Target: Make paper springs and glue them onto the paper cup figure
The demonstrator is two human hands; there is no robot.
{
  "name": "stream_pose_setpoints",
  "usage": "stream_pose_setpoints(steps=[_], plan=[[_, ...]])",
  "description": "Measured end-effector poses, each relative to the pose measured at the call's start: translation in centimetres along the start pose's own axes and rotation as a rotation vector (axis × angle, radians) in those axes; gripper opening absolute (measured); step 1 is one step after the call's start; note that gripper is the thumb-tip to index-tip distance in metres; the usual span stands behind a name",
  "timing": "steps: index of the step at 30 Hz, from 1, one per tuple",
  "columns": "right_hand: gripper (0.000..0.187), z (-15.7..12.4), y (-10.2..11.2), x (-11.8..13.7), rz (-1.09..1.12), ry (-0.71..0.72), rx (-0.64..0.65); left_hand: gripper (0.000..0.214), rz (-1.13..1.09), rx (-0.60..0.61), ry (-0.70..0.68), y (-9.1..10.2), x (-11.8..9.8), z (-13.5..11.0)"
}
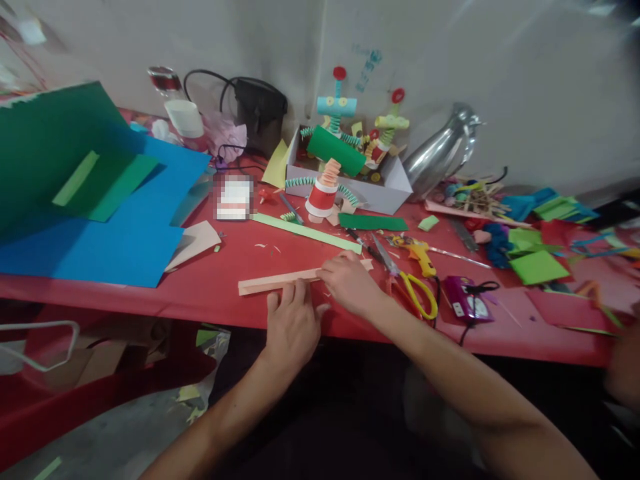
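A long peach paper strip (273, 281) lies on the red table (210, 267) near its front edge. My left hand (293, 323) rests flat on the table with its fingertips pressing the strip's near edge. My right hand (350, 283) lies over the strip's right end, fingers curled down and pinching the paper. Yellow-handled scissors (413, 283) lie just right of my right hand. A light green paper strip (307, 232) lies beyond the peach one.
Blue (125, 227) and green (55, 147) paper sheets cover the table's left. A white box (370, 183) with paper robot figures stands at the back, a silver jug (440, 153) beside it. A yellow glue gun (420, 253), purple device (465, 300) and paper scraps lie right.
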State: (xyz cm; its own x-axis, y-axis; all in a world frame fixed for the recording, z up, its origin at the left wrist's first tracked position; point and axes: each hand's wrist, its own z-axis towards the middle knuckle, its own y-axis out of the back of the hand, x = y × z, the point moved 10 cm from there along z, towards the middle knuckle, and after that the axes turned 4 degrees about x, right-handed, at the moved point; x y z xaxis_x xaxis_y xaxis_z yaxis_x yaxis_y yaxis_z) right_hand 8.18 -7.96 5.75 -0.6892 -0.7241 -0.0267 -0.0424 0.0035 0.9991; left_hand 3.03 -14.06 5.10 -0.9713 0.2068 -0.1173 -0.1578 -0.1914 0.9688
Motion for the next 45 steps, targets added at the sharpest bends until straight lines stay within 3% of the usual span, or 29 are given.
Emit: stream_pose_setpoints(steps=[6, 10, 17, 21, 26, 32, 37, 41, 45], plan=[[0.024, -1.2, -0.9, 1.2, -0.044, -0.009, -0.029, 0.035, -0.027, -0.064, -0.126, 0.9, 0.2, 0.2], [0.028, -1.6, -0.7, 1.1, -0.021, -0.051, -0.059, 0.032, 0.001, -0.049, -0.103, 0.7, 3.1, 0.6], [0.029, -4.2, -1.0, -4.5, -0.035, -0.273, -0.046, 0.032, 0.030, -0.043, 0.009, 1.0, 7.4, -0.7], [0.031, -5.8, -1.2, -6.7, -0.026, -0.311, -0.048, 0.034, 0.017, -0.041, 0.081, 1.5, 8.8, -0.9], [0.029, -5.8, -1.0, -8.1, 0.010, -0.367, -0.052, 0.033, 0.055, 0.073, 0.116, 1.7, 10.0, 1.4], [0.022, -2.8, 0.3, -9.4, -0.022, -0.357, 0.065, 0.009, 0.022, 0.248, 0.065, 0.2, 11.1, 4.3], [0.021, -0.4, 1.0, -8.2, 0.044, -0.236, 0.152, 0.004, -0.072, 0.265, -0.004, -0.4, 10.7, 4.2], [0.017, 1.0, 0.4, -3.9, 0.286, -0.024, 0.151, 0.013, -0.209, 0.282, -0.034, -0.4, 9.9, 3.6], [0.017, 1.7, -0.1, -1.3, 0.338, 0.018, 0.146, 0.013, -0.215, 0.261, -0.023, -0.2, 10.4, 3.4]])
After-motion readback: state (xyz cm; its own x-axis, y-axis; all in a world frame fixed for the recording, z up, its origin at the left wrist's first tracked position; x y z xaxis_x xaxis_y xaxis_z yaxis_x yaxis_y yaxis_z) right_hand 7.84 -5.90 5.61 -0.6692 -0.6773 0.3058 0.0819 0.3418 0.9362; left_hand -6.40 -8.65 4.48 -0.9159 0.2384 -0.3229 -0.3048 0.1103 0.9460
